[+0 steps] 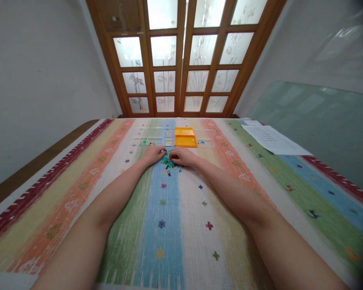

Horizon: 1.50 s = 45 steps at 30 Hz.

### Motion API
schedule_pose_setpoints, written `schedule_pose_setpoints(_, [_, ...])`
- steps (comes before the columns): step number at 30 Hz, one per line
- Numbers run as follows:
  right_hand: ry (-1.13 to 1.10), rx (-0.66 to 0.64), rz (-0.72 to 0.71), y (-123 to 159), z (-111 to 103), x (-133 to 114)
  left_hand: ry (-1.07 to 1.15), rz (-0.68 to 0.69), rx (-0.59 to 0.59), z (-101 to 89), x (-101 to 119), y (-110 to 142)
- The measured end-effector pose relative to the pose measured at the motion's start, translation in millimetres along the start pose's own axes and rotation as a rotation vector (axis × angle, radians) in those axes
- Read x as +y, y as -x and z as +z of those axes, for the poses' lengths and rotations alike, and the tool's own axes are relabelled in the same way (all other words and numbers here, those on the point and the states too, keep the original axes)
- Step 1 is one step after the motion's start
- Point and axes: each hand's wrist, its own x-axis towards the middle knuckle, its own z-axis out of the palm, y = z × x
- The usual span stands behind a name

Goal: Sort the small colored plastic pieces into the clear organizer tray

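A small pile of tiny green, blue, brown and yellow pieces (168,164) lies on the striped tablecloth between my two hands. My left hand (153,154) rests at the pile's left edge, its fingertips drawn together; whatever they hold is too small to make out. From the right, my right hand (184,156) reaches over the pile with curled fingers, and their contents are hidden. Just beyond the hands stands a clear compartment box (210,135) with a few small pieces in several sections. An orange tray (186,140) with two compartments sits at its middle.
Printed paper sheets (274,139) lie at the far right of the table. The striped tablecloth (181,225) covers the tabletop. Behind the table is a wooden door with glass panes (166,51). A pale glass panel (317,108) leans along the right wall.
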Motion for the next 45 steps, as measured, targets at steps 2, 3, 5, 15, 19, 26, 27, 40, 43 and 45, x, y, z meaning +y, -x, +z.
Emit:
schedule_pose_setpoints(2, [-0.004,0.006,-0.011,0,1,1,-0.009,0.005,-0.006,-0.5,1,0])
schedule_pose_setpoints(3, [-0.006,0.008,-0.016,0,1,2,-0.01,0.008,-0.008,-0.7,1,0])
schedule_pose_setpoints(5, [-0.011,0.006,-0.02,0,2,2,-0.011,0.012,-0.01,-1.1,1,0])
schedule_pose_setpoints(15, [0.066,0.016,0.217,8,-26,14,-0.028,0.009,-0.004,-0.5,1,0])
schedule_pose_setpoints(19, [0.183,-0.019,0.398,15,-37,24,-0.013,0.029,0.001,0.0,0,0])
schedule_pose_setpoints(26, [0.296,-0.016,0.545,17,-40,26,-0.022,0.004,-0.015,0.0,0,0])
schedule_pose_setpoints(27, [0.298,-0.032,0.539,17,-39,26,-0.022,0.002,-0.015,0.1,0,0])
schedule_pose_setpoints(40, [0.384,-0.06,0.59,19,-29,23,0.001,0.016,-0.017,0.7,-1,-1])
schedule_pose_setpoints(43, [0.387,-0.068,0.621,20,-29,23,0.003,0.011,-0.014,0.7,-1,-1])
schedule_pose_setpoints(45, [0.382,-0.062,0.629,20,-29,24,-0.005,0.01,-0.007,1.0,-1,0])
